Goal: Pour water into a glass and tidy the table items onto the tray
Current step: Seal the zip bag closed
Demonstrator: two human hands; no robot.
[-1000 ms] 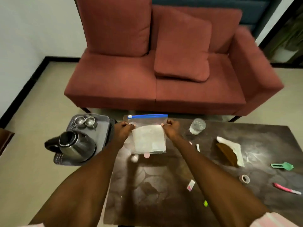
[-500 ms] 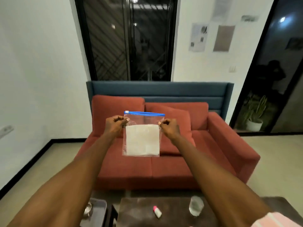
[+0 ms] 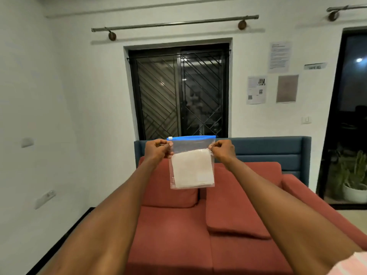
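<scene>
I hold a clear zip bag (image 3: 191,163) with a blue slider strip along its top, stretched out in front of me at arm's length. A folded white sheet lies inside it. My left hand (image 3: 156,150) pinches the bag's upper left edge. My right hand (image 3: 223,150) pinches its upper right edge. The bag hangs upright between both hands, in front of the sofa back. The table, tray, kettle and glass are out of view.
A red sofa (image 3: 178,235) with a loose cushion (image 3: 234,205) fills the lower middle. Behind it stands a blue panel (image 3: 278,149), a barred dark window (image 3: 181,94) and a white wall with papers. A potted plant (image 3: 353,181) stands at the right.
My view has tilted up from the table to the wall and window. Both hands have lifted the bag with it, keeping the same grip on its top corners.
</scene>
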